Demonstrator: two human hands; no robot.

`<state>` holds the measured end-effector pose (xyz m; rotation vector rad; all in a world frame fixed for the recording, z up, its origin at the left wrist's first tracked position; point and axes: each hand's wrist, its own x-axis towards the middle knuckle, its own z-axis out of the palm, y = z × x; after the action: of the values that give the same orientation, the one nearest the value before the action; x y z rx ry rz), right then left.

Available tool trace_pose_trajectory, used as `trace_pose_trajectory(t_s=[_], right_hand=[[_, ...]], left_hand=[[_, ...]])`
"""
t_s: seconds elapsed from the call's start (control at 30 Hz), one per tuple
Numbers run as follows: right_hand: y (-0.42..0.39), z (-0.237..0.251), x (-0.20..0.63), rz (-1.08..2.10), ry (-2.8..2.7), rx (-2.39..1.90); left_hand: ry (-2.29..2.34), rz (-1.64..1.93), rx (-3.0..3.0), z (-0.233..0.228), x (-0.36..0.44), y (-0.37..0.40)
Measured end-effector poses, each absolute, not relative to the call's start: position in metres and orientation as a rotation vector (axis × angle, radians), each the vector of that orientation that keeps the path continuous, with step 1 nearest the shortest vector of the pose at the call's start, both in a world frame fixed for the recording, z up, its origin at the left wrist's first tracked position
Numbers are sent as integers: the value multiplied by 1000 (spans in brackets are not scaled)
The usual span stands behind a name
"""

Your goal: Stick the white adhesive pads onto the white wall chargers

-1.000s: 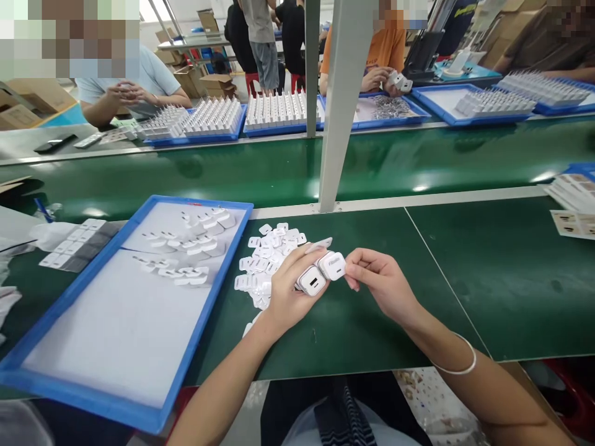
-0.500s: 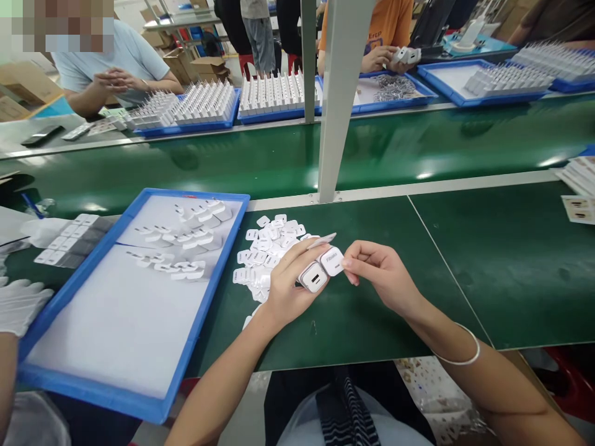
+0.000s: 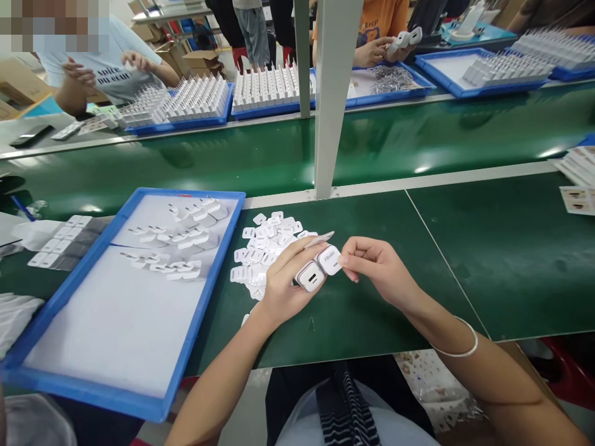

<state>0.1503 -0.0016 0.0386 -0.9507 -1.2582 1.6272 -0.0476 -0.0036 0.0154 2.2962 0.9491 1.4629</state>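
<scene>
My left hand (image 3: 283,282) is closed around two white charger plugs held side by side, ends facing up. One charger (image 3: 310,277) shows a dark port slot and a smaller one below it. Over the other's end lies a white rounded-square face cover (image 3: 331,260) with grey print. A thin flat white piece (image 3: 320,239) sticks out by my left fingers. My right hand (image 3: 372,266) pinches the right edge of the printed cover between thumb and forefinger. Behind my left hand spreads a loose pile of small white face covers (image 3: 267,238), partly hidden by it.
A blue-rimmed tray (image 3: 204,297) with rows of white plugs stands at left; a gloved hand (image 3: 18,316) is beside it. A white post (image 3: 331,105) rises ahead. Across the green belt (image 3: 232,155), co-workers sit behind trays of chargers (image 3: 199,99).
My hands keep nearly the same hold, with the view shifted slightly. The co-worker at upper left has parted their hands. The gloved hand at left has drawn back toward the frame edge.
</scene>
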Motion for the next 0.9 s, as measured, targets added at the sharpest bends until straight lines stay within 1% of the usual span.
trace_pose_trajectory(t_s=[0.6, 0.9], right_hand=[[-3, 39, 147, 1573, -1242, -976], [-3, 39, 146, 1490, -1269, -990]], left_hand=[[994, 1480, 2315, 16, -45, -5], [992, 1474, 2222, 16, -42, -5]])
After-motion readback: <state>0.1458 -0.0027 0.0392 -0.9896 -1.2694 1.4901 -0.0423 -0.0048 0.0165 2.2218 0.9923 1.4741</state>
